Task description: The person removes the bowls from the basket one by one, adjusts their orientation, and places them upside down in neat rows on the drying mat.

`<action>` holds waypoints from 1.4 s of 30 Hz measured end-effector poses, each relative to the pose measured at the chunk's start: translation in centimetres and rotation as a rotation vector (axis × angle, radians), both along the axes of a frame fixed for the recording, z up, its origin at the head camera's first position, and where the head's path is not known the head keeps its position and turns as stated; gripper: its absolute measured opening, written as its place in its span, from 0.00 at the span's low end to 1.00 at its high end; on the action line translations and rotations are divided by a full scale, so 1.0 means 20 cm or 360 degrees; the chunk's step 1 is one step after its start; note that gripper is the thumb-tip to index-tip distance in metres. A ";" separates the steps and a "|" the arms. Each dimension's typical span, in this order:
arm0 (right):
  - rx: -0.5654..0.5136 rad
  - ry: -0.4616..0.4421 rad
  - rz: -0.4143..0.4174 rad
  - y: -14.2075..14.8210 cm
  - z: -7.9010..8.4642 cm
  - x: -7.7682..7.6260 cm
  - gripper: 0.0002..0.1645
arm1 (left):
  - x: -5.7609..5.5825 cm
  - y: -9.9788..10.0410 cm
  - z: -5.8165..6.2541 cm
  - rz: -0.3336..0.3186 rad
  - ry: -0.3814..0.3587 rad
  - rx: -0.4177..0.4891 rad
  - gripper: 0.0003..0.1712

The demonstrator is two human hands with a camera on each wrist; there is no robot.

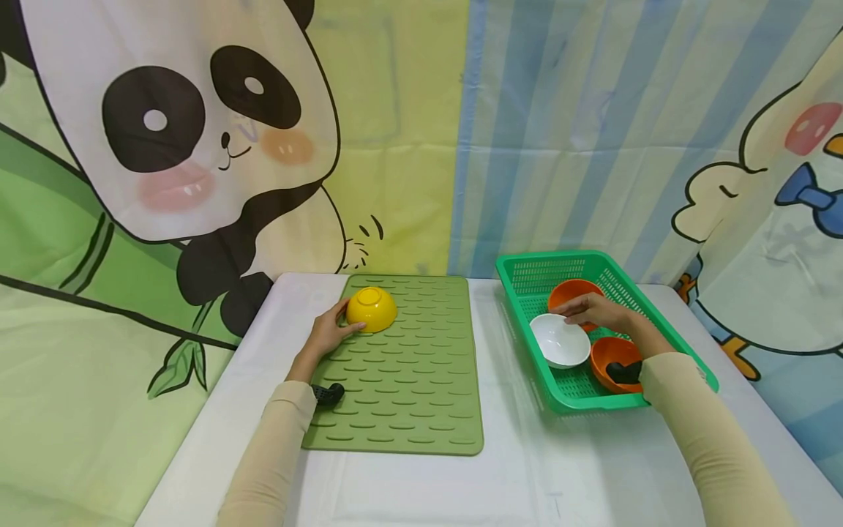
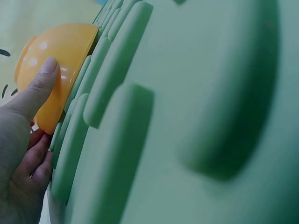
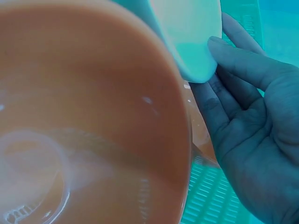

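An upside-down yellow bowl [image 1: 372,309] sits on the green ridged mat [image 1: 421,395], near its far left corner. My left hand [image 1: 327,329] holds it from the left side, and the left wrist view shows the thumb along the bowl's [image 2: 65,51] wall with other fingers at its rim. Inside the green basket [image 1: 527,337], my right hand [image 1: 602,311] pinches the rim of a white bowl [image 1: 560,342]. In the right wrist view the thumb lies against the white bowl [image 3: 191,42], with fingers on its other side.
Two orange bowls are also in the basket: one at the back [image 1: 571,293], partly behind my right hand, and one at the front right [image 1: 609,359]. The basket stands on the white-covered table [image 1: 514,468], right of the mat. A printed curtain [image 1: 402,146] hangs behind.
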State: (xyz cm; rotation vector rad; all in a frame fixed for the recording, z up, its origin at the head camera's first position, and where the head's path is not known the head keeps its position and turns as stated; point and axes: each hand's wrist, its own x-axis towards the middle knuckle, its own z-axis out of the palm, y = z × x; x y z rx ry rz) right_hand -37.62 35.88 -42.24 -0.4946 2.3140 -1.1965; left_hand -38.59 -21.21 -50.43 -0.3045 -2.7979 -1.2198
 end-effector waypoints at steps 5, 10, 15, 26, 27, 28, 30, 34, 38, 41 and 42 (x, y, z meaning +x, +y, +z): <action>-0.0013 0.0062 -0.0019 0.00 0.01 0.00 0.23 | 0.00 0.00 0.00 -0.0004 0.0007 -0.0002 0.49; 0.0012 0.0113 -0.0063 0.01 0.02 0.00 0.22 | 0.00 0.00 0.01 -0.0007 0.0003 -0.0024 0.49; 0.0031 0.0178 -0.0190 0.01 0.07 0.00 0.22 | 0.00 0.00 0.01 -0.0024 -0.0010 -0.0022 0.50; 0.0018 0.0295 -0.0383 0.01 0.20 0.03 0.23 | 0.01 0.01 0.02 -0.0021 -0.0051 -0.0040 0.50; 0.0013 0.0283 -0.0376 0.01 0.21 0.03 0.23 | 0.01 0.01 0.02 -0.0022 -0.0053 -0.0042 0.50; 0.0001 0.0262 -0.0374 0.01 0.22 0.03 0.23 | 0.01 0.01 0.02 -0.0020 -0.0054 -0.0044 0.50; 0.0028 0.0252 -0.0405 0.01 0.25 0.03 0.23 | 0.01 0.01 0.02 -0.0022 -0.0049 -0.0047 0.50; 0.0087 0.0270 -0.0442 -0.01 0.31 0.05 0.25 | 0.01 0.01 0.02 -0.0023 -0.0043 -0.0046 0.50; 0.0129 0.0335 -0.0469 -0.06 0.38 0.06 0.24 | 0.01 0.01 0.03 -0.0021 -0.0034 -0.0049 0.50; 0.0136 0.0352 -0.0498 -0.12 0.43 0.06 0.23 | 0.02 0.01 0.03 -0.0022 -0.0028 -0.0054 0.50; 0.0125 0.0348 -0.0504 -0.15 0.44 0.06 0.22 | 0.02 0.01 0.04 -0.0022 -0.0029 -0.0056 0.50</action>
